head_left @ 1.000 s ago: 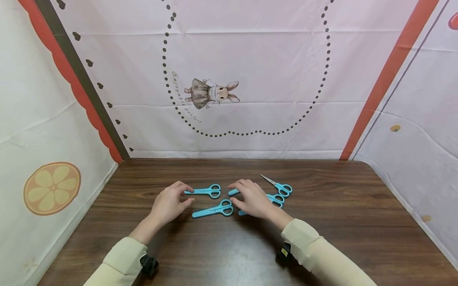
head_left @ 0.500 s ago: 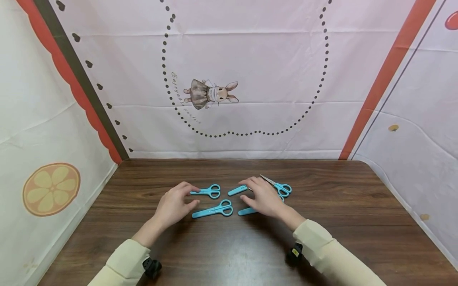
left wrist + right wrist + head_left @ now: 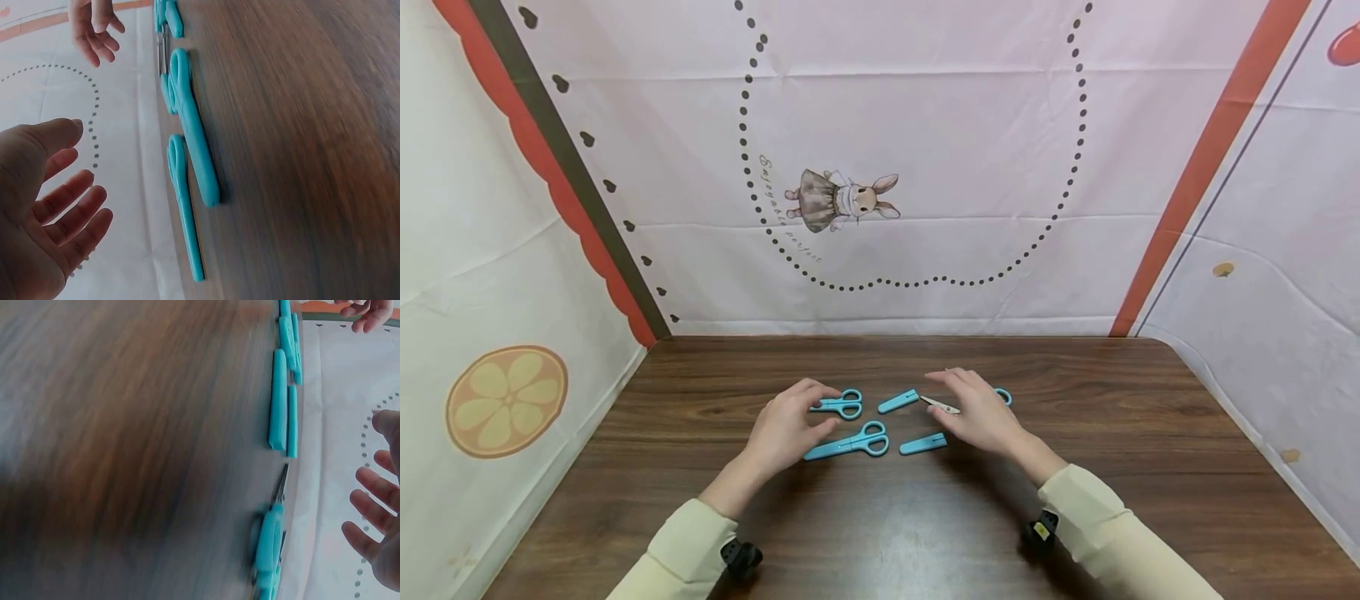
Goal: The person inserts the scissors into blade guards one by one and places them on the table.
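Note:
My left hand (image 3: 792,423), fingers bent loosely, hovers over the blade ends of two turquoise scissors in their caps, the far pair (image 3: 850,403) and the near pair (image 3: 871,439). It holds nothing; in the left wrist view both capped pairs lie flat on the table, clear of the fingers (image 3: 69,215). Over on the right, my right hand (image 3: 983,414) hovers with thumb and fingers apart, also holding nothing. It hides most of two uncapped scissors; a bare blade (image 3: 942,406) and part of a handle (image 3: 1004,397) show. Their turquoise handles (image 3: 269,540) lie below it in the right wrist view.
Two loose turquoise blade caps, a far one (image 3: 898,402) and a near one (image 3: 922,444), lie between the hands on the brown wooden table (image 3: 850,533). A printed cloth (image 3: 970,167) hangs along the back edge and both sides.
Both hands have drifted to the right above the table, uncovering the two loose caps. The scissors and caps lie where they were.

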A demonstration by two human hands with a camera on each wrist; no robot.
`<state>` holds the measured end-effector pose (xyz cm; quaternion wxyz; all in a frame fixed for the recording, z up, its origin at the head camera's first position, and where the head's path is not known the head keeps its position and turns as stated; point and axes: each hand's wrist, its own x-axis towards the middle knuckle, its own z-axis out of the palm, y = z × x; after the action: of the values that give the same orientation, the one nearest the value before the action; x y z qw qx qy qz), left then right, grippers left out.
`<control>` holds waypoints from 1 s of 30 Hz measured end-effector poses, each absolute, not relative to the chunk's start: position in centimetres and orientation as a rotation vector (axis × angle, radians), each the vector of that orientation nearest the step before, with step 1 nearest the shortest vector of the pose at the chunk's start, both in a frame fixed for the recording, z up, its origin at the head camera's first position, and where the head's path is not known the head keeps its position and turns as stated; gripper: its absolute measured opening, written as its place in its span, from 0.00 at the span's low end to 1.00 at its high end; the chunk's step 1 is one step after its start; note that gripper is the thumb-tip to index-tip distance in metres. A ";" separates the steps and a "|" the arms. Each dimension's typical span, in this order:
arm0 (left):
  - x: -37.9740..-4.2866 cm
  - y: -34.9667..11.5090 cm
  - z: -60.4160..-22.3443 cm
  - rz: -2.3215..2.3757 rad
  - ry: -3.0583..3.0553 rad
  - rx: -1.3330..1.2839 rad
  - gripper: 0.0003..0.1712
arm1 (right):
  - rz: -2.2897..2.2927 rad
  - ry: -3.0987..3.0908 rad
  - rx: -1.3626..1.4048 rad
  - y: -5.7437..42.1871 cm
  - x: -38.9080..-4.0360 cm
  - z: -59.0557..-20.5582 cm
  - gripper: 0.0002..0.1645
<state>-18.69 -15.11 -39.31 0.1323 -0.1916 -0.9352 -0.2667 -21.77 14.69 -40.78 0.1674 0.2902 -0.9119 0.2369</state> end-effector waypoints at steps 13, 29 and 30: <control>-19.1 -12.8 -39.9 -0.786 -2.711 -0.632 0.18 | 0.629 -2.652 0.724 17.3 -21.6 -40.9 0.31; -19.2 -10.2 -40.6 -0.810 -2.721 -0.702 0.19 | 0.529 -2.743 0.645 19.2 -21.3 -42.3 0.33; -19.1 -10.1 -40.7 -0.811 -2.722 -0.706 0.19 | 0.520 -2.748 0.644 19.2 -21.3 -42.3 0.34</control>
<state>-19.15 -10.08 -40.70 0.1073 -0.2400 -0.9246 -0.2756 -21.30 19.22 -42.33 0.1355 0.2222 -0.9487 0.1797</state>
